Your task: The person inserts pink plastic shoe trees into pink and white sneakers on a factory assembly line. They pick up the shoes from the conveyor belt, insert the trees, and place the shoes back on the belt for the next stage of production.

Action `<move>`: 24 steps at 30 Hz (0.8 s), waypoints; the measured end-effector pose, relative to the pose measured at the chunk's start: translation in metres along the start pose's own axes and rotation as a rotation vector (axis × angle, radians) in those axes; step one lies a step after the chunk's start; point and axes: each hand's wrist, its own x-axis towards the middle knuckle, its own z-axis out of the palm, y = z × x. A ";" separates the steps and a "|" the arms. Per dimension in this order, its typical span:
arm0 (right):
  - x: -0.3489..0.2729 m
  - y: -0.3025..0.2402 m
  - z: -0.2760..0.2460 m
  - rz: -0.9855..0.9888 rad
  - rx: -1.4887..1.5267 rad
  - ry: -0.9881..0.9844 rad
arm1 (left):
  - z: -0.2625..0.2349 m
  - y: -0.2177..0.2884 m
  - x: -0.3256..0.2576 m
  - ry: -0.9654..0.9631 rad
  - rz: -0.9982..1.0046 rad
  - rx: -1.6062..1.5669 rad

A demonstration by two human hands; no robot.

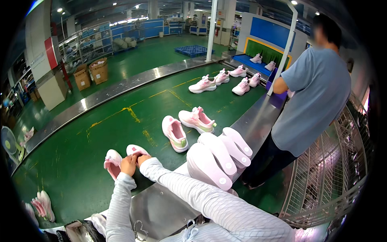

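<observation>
Two pale pink sneakers lie side by side on the green belt in front of me. My left hand is closed at the near end of the right-hand sneaker, beside the left-hand sneaker. Right next to it, my right hand closes on the same right-hand sneaker at its opening. My fingers partly hide that opening, so what they pinch inside is not visible. Farther along the belt stand a pink sneaker with a green heel and its mate.
White soles of several upturned shoes line the belt's right edge. More pink sneakers stand farther down the belt. A person in a blue-grey shirt stands at right, by a wire rack. Other shoes lie at lower left.
</observation>
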 end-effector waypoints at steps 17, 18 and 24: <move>0.027 0.009 0.037 0.020 0.384 -0.053 | 0.001 0.005 -0.009 -0.016 -0.211 -0.106; 0.028 0.016 0.040 0.009 0.391 -0.049 | 0.009 0.006 -0.011 0.031 -0.176 -0.134; -0.018 0.021 0.050 -0.364 0.049 0.065 | -0.002 -0.018 -0.010 0.038 -0.243 -0.369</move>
